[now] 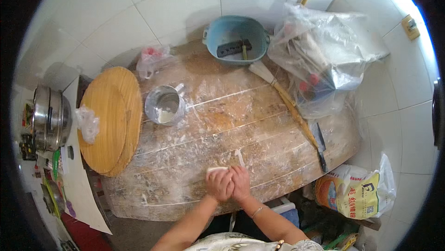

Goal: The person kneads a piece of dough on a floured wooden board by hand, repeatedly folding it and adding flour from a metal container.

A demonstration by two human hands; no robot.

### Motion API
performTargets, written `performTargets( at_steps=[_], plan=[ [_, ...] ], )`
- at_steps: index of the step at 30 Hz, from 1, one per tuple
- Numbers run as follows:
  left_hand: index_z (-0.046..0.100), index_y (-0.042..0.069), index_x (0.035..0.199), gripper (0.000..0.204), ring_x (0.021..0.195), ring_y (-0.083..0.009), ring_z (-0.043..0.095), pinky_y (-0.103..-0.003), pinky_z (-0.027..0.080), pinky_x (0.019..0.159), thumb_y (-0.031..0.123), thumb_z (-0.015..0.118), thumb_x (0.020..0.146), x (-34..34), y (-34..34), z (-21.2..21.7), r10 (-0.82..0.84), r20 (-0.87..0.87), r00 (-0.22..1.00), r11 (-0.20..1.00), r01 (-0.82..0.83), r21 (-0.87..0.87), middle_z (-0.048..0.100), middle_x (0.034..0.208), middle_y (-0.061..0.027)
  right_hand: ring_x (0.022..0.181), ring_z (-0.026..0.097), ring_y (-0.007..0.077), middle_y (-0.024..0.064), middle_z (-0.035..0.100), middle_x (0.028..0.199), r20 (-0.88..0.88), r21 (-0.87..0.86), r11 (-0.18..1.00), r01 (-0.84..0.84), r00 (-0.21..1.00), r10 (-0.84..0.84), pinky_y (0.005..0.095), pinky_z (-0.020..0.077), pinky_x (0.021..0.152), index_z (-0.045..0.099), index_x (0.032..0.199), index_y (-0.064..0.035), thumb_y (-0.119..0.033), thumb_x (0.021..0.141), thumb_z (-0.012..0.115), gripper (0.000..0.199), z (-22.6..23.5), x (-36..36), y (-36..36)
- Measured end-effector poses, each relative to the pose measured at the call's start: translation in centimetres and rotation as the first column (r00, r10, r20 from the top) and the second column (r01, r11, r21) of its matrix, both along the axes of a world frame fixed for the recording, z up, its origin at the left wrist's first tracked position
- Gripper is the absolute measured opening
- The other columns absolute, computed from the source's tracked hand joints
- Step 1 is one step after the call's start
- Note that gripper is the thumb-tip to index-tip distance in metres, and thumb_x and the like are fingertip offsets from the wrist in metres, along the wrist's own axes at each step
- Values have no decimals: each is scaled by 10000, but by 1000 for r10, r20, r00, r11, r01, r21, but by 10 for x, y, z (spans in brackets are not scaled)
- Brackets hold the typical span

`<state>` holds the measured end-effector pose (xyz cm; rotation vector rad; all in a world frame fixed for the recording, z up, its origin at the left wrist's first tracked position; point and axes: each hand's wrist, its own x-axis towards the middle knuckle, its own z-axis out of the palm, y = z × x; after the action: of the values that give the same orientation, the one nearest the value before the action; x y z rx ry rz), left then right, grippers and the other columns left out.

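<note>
Because the pale lump point(217, 169) looks like dough, it should be soft, light, easy to squash and maybe a bit sticky. It sits near the front edge of the worktop point(208, 133), mostly hidden under the left hand point(219, 185), and the right hand point(239, 182) is close against the left one. How far the fingers close around it cannot be told. Flat palms on its two sides would hold it best. It shows no label, but the yellow and white bag point(354, 193) has big red and dark writing
</note>
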<state>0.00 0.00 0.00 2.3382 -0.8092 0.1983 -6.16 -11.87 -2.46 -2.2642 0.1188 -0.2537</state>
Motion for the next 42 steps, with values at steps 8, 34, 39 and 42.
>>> performTargets(
  at_steps=[8,34,39,42],
  plan=[
    [618,69,906,281,842,-361,578,-459,420,797,319,516,829,75,-30,-29,75,-178,981,996,-67,52,629,914,-148,1013,554,379,181,624,1059,114,-61,982,178,979,-171,490,423,915,639,942,-31,-175,838,545,201,-6,92,-29],
    [634,95,1074,364,1181,-317,475,-496,327,972,362,598,829,78,-81,-19,274,-210,938,877,-154,456,555,1233,-129,1332,305,485,291,295,1480,-110,-182,924,335,927,-358,580,237,1097,476,1294,-14,-152,878,568,447,-12,-3,-130],
    [592,81,1163,412,1285,-341,405,-517,246,1078,343,609,846,132,-102,-38,308,-104,946,906,-258,336,498,1322,-151,1345,287,485,312,318,1458,-276,-319,929,187,920,-279,586,197,1125,465,1311,-3,-225,794,628,586,-19,-1,-143],
    [586,81,1204,452,1291,-340,399,-518,232,1082,350,621,843,146,-108,-54,354,-108,929,900,-307,311,487,1348,-134,1338,312,461,266,344,1463,-285,-303,924,232,904,-320,567,184,1139,490,1317,-30,-335,793,661,630,-26,-1,-148]
  ],
)
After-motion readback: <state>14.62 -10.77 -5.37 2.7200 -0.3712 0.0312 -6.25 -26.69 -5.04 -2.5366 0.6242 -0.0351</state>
